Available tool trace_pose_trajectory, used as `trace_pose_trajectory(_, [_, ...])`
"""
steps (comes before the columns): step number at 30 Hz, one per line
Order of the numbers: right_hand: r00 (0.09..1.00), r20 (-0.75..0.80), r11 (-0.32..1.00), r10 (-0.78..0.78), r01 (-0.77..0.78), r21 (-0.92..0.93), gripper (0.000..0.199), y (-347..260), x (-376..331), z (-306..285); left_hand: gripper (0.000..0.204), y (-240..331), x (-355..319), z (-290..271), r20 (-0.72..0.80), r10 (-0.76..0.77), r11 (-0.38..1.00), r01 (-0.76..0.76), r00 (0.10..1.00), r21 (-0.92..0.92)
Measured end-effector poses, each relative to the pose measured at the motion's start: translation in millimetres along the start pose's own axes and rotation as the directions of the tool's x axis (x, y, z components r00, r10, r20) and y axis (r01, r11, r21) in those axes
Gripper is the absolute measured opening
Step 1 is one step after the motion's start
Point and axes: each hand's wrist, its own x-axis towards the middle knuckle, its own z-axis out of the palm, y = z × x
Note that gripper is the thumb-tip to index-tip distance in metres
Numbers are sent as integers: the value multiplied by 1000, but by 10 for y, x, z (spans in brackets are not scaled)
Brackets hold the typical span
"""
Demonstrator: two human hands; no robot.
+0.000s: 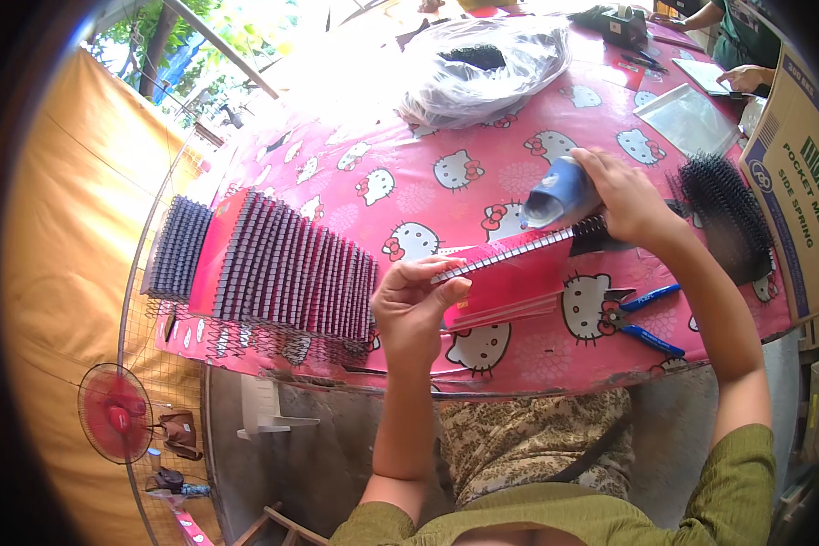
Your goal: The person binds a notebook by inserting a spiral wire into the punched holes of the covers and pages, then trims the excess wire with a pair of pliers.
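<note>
1. Stretching beneath everything, the glossy pink table cover (537, 364) could let loose paper slide if pushed.
2. At left, the ridged row of spiral-bound notebooks (291, 264) could be toppled by a knock.
3. Above the cover, the flat red notebook (514, 282) is pinched at its bound edge by the left hand (409, 305); misalignment could be caused by slackening.
4. The smooth, curved blue piece (562, 189), apparently gripped by the right hand (632, 200), could slip.
5. The springy black coil (591, 238) could be snagged.

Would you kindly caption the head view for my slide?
Left hand pinches a red notebook; the right hand holds a blue cylindrical object.
</note>
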Motion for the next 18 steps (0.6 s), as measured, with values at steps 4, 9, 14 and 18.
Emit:
trace_pose_trajectory(4, [996,47,990,-81,75,121,73,-186,-678,-530,28,417,-67,60,-37,491,834,-457,870,309])
trace_pose_trajectory(9, [952,294,964,-81,0,265,71,-251,-1493,-481,29,259,-385,166,527,353,538,-628,774,562])
trace_pose_trajectory(14, [999,47,989,20,-27,148,49,-291,-1575,-288,23,-37,-581,168,389,308,623,-493,868,607])
trace_pose_trajectory(18, [987,-99,854,-126,159,496,45,-742,-1444,-360,25,-22,-617,189,252,283,694,-379,926,613])
